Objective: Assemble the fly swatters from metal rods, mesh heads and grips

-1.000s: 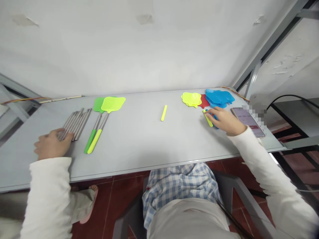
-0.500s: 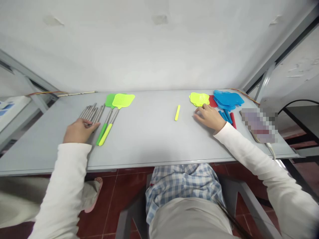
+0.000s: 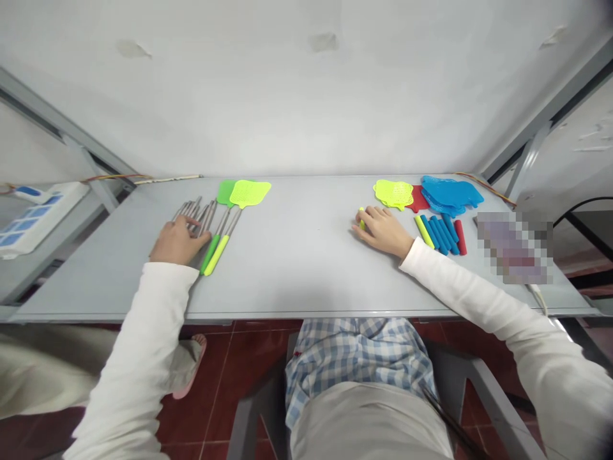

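My left hand lies on the near ends of several grey metal rods at the left of the grey table. Right beside them lie two finished fly swatters, one green and one yellow. My right hand covers a loose yellow handle sleeve near the table's middle, fingers curled over it. Just right of that hand lie several handle sleeves, yellow, blue and red. Behind them are stacked swatter heads: yellow, red and blue.
A blurred phone rests at the table's right end with a cable running off the edge. A white power strip sits on a shelf at far left. Metal frame bars rise on both sides. My lap and a chair are below the table edge.
My right hand left the pile of sleeves and slid left onto the lone yellow sleeve. My left hand shifted right along the rods toward the swatters. The view turned left.
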`<act>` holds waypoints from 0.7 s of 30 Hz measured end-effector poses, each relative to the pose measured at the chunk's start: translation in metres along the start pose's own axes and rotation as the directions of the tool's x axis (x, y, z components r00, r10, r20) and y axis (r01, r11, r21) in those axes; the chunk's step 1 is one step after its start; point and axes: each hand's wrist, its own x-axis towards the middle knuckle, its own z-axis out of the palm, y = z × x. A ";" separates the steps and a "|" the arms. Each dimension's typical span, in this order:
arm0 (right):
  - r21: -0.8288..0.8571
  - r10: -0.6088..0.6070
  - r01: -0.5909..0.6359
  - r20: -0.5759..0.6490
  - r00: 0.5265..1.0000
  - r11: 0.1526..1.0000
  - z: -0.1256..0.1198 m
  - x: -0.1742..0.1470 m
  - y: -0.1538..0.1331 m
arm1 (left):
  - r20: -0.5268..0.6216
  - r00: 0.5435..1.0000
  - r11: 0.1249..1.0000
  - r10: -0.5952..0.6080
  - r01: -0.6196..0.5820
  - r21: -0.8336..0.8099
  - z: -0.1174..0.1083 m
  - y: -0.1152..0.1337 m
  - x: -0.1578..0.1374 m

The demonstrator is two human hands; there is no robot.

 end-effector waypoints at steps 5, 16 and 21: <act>0.016 0.079 -0.078 -0.035 0.996 0.997 0.002 -0.004 0.008 | -0.037 0.994 0.994 -0.107 0.106 -0.027 -0.002 0.006 0.000; 0.157 0.127 -0.113 -0.082 0.989 0.981 0.009 -0.007 0.014 | -0.004 0.993 0.981 -0.114 0.113 0.155 -0.009 0.019 -0.002; 0.172 0.127 -0.111 -0.083 0.988 0.979 0.010 -0.007 0.014 | -0.143 0.979 0.989 -0.148 0.149 0.000 -0.021 0.017 -0.010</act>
